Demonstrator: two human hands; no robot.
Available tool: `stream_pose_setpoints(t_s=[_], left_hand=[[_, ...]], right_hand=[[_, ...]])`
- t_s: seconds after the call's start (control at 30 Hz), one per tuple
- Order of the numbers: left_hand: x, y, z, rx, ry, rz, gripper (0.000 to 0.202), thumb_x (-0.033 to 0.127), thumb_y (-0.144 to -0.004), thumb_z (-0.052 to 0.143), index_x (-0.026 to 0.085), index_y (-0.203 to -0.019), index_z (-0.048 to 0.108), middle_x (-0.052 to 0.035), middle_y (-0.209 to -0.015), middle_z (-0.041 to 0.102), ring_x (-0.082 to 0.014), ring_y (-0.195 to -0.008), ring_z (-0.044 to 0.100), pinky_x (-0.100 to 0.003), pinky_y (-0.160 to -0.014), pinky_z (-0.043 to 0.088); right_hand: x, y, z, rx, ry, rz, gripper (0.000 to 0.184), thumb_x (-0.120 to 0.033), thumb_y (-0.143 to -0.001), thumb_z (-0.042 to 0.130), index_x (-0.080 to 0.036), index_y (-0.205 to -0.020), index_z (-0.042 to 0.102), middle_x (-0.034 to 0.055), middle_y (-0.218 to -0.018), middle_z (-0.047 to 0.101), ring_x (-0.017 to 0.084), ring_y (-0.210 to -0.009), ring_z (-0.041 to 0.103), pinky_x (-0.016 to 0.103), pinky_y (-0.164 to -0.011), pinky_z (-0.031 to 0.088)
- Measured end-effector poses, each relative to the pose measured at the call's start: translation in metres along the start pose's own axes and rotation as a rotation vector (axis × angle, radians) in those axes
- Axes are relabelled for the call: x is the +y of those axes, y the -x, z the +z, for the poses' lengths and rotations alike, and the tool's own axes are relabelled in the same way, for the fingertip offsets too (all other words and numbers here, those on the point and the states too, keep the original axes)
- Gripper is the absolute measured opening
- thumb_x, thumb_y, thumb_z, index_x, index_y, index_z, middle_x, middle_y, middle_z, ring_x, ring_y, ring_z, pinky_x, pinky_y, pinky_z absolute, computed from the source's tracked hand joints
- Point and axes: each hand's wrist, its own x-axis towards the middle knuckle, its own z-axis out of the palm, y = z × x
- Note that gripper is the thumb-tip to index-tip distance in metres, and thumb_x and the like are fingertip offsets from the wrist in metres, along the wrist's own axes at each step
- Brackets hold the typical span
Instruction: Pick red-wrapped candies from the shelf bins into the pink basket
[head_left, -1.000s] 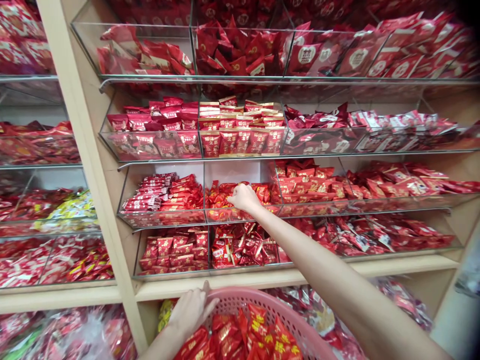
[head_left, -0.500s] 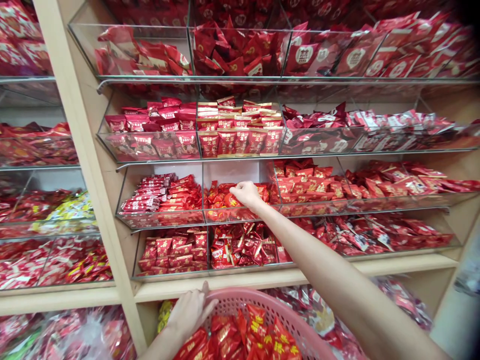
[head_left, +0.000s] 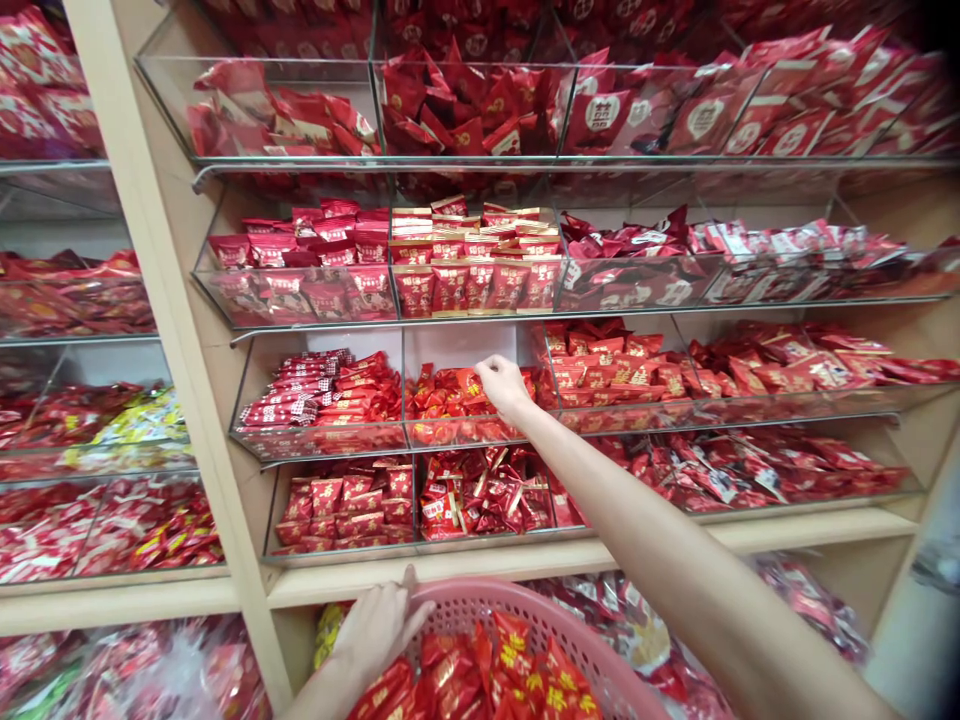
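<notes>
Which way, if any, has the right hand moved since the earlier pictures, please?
Yes: the right hand has moved rightward and slightly up, away from the clear divider on its left.

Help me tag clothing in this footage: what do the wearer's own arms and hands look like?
Both the left hand and the right hand are ungloved, with no ring, watch or bracelet visible. The right arm is bare as far as it shows, tapering toward the wrist; the left forearm is bare too. No sleeve appears.

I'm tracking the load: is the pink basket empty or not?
Not empty: red packets lie inside the basket. How full it is, I cannot tell: the picture's bottom edge cuts it off.
</notes>
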Motion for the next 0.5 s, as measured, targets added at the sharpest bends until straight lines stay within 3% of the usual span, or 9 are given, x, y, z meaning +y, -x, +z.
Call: stream_pose_setpoints(t_s=[0.17, 0.37, 0.5], left_hand=[[0.0016, 0.0003, -0.0015, 0.008, -0.014, 0.003, 0.057, 0.042, -0.090, 0.027, 0.005, -0.132, 0.040, -0.0194, -0.094, 0.068, -0.0316, -0.087, 0.063, -0.043, -0.076, 0.047], [0.0021, 0.0002, -0.0030, -0.009, -0.004, -0.021, 0.058, 0.044, -0.089, 0.027, 0.007, -0.133, 0.038, -0.0191, -0.093, 0.068, -0.0317, -0.089, 0.062, -0.043, -0.078, 0.046], [0.0008, 0.0002, -0.0004, -0.013, -0.007, -0.022, 0.059, 0.044, -0.089, 0.027, 0.006, -0.133, 0.038, -0.0194, -0.096, 0.067, -0.0321, -0.090, 0.062, -0.043, -0.078, 0.046]], right_hand=[[-0.0010, 0.0018, -0.0006, -0.038, -0.104, 0.010, 0.013, -0.029, -0.069, 0.046, -0.019, -0.067, 0.053, -0.0030, -0.065, 0.059, 0.013, -0.067, 0.056, 0.021, -0.061, 0.042], [-0.0040, 0.0038, -0.0005, -0.091, -0.259, 0.124, 0.007, -0.025, -0.078, 0.042, -0.020, -0.077, 0.046, -0.0042, -0.057, 0.053, 0.011, -0.046, 0.056, 0.020, -0.044, 0.040], [-0.0081, 0.0054, -0.0020, -0.127, -0.410, 0.190, 0.005, -0.022, -0.083, 0.039, -0.021, -0.079, 0.039, -0.0053, -0.058, 0.050, 0.011, -0.042, 0.058, 0.017, -0.037, 0.038]])
